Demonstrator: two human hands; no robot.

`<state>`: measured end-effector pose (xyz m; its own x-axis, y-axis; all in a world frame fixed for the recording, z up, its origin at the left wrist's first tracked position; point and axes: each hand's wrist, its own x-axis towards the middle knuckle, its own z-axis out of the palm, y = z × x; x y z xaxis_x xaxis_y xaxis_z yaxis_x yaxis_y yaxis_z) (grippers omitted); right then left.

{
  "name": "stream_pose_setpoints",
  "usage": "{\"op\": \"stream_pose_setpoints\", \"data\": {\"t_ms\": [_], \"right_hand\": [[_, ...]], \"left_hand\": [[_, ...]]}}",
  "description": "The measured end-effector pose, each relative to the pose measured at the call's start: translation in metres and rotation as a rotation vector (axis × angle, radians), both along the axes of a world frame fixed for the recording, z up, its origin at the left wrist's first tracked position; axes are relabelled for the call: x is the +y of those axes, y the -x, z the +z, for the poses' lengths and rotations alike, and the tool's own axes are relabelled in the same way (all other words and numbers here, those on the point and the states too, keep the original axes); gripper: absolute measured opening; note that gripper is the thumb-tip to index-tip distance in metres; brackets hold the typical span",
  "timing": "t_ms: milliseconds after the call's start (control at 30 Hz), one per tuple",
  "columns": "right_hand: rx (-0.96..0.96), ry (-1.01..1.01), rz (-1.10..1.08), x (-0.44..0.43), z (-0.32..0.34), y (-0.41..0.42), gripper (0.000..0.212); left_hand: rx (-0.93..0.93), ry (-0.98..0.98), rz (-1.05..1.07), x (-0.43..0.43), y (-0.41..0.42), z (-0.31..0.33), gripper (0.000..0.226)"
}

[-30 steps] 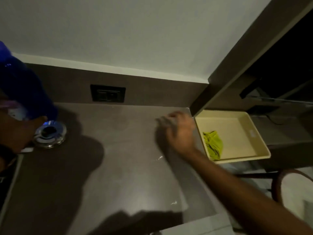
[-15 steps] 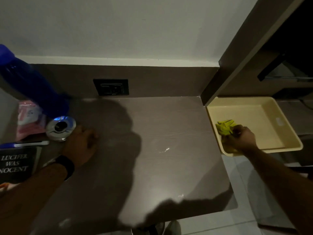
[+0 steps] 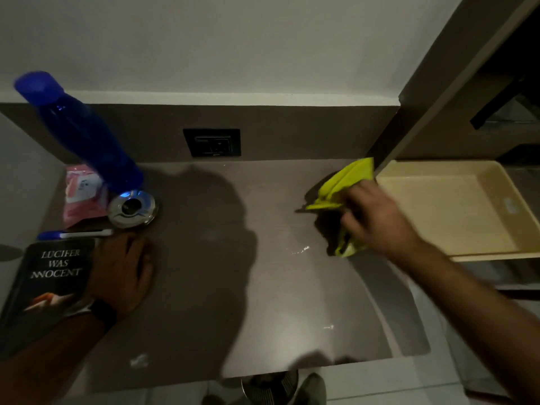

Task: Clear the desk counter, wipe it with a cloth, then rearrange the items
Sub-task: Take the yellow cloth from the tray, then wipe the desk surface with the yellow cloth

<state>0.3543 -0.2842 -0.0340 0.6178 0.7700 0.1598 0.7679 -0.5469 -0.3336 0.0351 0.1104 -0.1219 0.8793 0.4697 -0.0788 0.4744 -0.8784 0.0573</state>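
Cloth (image 3: 342, 185), yellow-green and bunched, is being gripped in the right hand (image 3: 377, 220) over the far right corner of the desk counter (image 3: 263, 287), with a cream tray (image 3: 455, 211) lying just beyond that hand to its right. Across the counter, the left hand (image 3: 122, 273) is lying flat and empty, palm down. A black book (image 3: 49, 276) is lying at its left, while a pen (image 3: 76, 234), a metal ashtray (image 3: 133, 209), a blue bottle (image 3: 84, 138) and a pink packet (image 3: 80, 194) are sitting just past its fingers.
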Motion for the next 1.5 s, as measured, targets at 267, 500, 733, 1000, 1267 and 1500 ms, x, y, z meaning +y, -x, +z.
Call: {"op": "stream_pose_setpoints", "data": {"t_ms": [267, 500, 733, 1000, 1267, 1500], "right_hand": [[-0.121, 0.415, -0.135, 0.027, -0.097, 0.03, 0.062], [-0.045, 0.451, -0.04, 0.047, -0.1, 0.068, 0.057], [0.04, 0.576, 0.369, -0.046, -0.086, 0.121, 0.052], [-0.014, 0.517, -0.202, 0.014, -0.1, 0.049, 0.064], [0.124, 0.488, -0.565, -0.008, -0.107, 0.116, 0.071], [-0.005, 0.463, -0.039, 0.194, -0.107, 0.051, 0.069]], "left_hand": [[-0.065, -0.002, -0.005, 0.011, 0.003, -0.015, 0.046], [-0.139, 0.016, -0.01, 0.014, 0.002, -0.015, 0.037], [-0.224, 0.004, -0.013, 0.015, -0.002, -0.028, 0.036], [-0.288, -0.056, -0.039, 0.016, 0.0, -0.034, 0.04], [-0.253, -0.046, -0.022, 0.024, 0.002, -0.035, 0.036], [-0.261, -0.013, 0.032, 0.02, 0.0, -0.026, 0.025]]}}
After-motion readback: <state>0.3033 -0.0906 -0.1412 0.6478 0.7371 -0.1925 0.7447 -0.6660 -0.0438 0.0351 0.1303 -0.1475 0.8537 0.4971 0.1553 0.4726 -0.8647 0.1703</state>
